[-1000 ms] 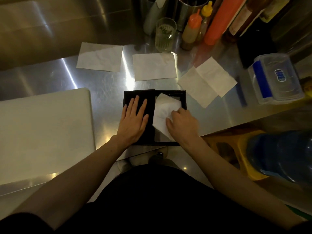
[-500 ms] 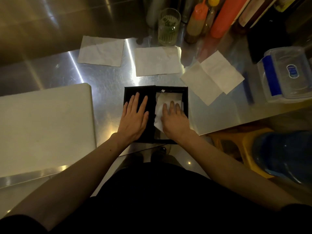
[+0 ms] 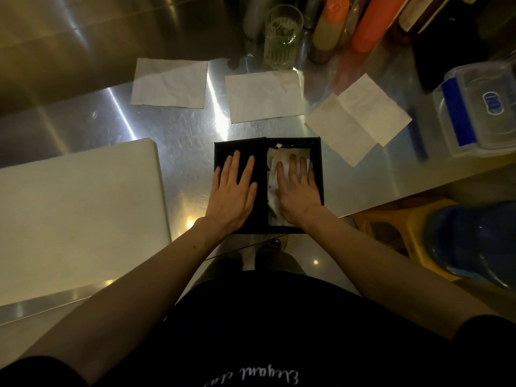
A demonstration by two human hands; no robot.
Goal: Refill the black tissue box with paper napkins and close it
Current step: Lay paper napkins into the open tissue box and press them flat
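Note:
The black tissue box [image 3: 318, 152] lies open at the near edge of the steel counter. My left hand [image 3: 233, 195] rests flat, fingers spread, on its black lid half [image 3: 223, 150]. My right hand [image 3: 297, 191] presses flat on a white napkin [image 3: 275, 160] lying crumpled inside the right half of the box. Three more napkins lie flat farther back: one at the left [image 3: 170, 83], one in the middle [image 3: 264, 96], and an unfolded one at the right [image 3: 358, 117].
A white cutting board [image 3: 75, 213] lies left of the box. A drinking glass [image 3: 282, 34], sauce bottles [image 3: 328, 29] and an orange bottle [image 3: 372, 22] stand at the back. A clear plastic container with a blue stripe [image 3: 480, 107] sits right. A blue water jug [image 3: 472, 241] stands below the counter.
My right hand went from pinching the napkin above the box to lying flat on it, pushing it down inside. My left hand stayed on the lid.

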